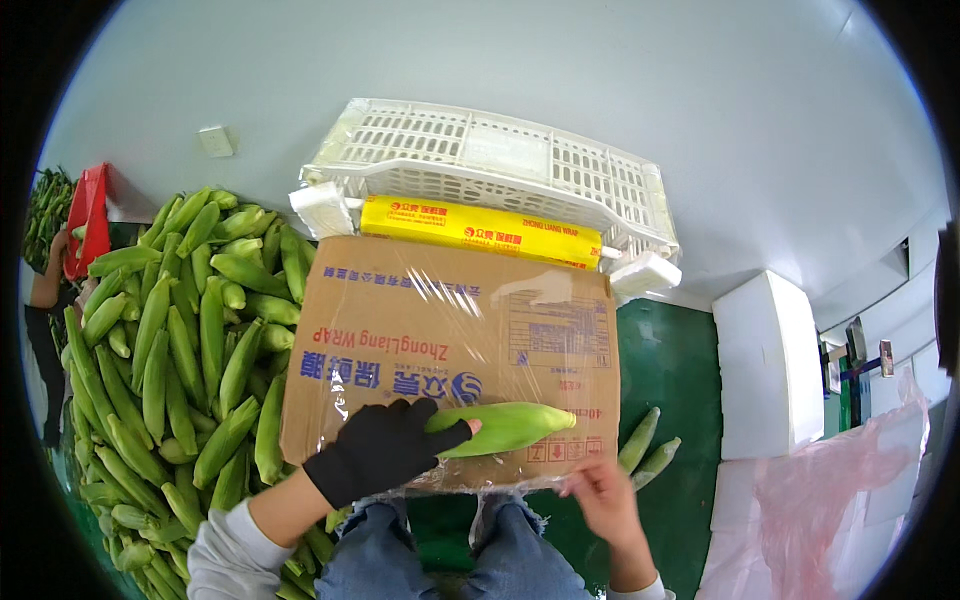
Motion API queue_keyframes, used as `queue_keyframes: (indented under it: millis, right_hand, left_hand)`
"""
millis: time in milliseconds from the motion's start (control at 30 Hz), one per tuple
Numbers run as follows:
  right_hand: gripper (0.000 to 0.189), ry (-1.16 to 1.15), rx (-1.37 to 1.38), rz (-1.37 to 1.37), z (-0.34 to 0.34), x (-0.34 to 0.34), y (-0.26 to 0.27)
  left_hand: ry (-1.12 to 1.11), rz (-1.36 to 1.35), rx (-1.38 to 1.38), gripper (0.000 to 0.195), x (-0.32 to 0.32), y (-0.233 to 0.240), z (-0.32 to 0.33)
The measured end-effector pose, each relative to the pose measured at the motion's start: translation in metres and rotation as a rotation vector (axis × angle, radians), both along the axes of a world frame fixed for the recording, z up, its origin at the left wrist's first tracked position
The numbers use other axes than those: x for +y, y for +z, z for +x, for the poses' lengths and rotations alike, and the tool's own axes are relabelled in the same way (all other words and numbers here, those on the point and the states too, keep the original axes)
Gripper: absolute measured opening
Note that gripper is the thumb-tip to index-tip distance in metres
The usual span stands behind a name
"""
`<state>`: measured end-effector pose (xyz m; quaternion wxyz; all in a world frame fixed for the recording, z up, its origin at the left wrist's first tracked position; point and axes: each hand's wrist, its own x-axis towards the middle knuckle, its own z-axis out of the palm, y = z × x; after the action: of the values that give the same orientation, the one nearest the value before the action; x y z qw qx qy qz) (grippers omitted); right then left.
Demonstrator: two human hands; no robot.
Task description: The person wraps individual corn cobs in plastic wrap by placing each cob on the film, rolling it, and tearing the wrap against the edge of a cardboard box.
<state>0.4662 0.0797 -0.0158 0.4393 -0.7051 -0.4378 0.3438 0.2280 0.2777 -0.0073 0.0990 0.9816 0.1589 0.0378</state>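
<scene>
My left hand [382, 446], in a black glove with a bare thumb tip, holds an ear of corn [506, 429] in its green husk. The ear lies flat on clear cling film [420, 315] stretched over a cardboard carton [480, 367]. At the carton's near right corner, my bare right hand [602, 491] pinches the film's edge; its fingers are slightly blurred. Past the carton's far edge, a yellow-printed wrap roll [480, 231] sits on a rod between two white foam blocks [324, 208].
A large heap of husked-green corn [180, 330] fills the left side. Behind the roll stands a white plastic crate [495, 150]. Two ears [655, 459] lie on the green floor at right, near white foam boxes [761, 367] and pink plastic sheeting [817, 502]. Another person's arm [49, 274] shows far left.
</scene>
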Motion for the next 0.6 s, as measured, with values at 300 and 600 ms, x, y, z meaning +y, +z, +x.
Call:
queue_keyframes:
  millis: [300,600]
  right_hand:
    - [0.024,0.185,-0.880,0.273,-0.005,0.115,-0.044]
    - [0.016,0.144,-0.901,0.314,-0.008,0.123,-0.042]
  left_hand:
    - [0.161,-0.037,-0.616,0.024,-0.034,-0.030,-0.042]
    - [0.334,-0.719,-0.211,0.015,0.040,-0.017,-0.125]
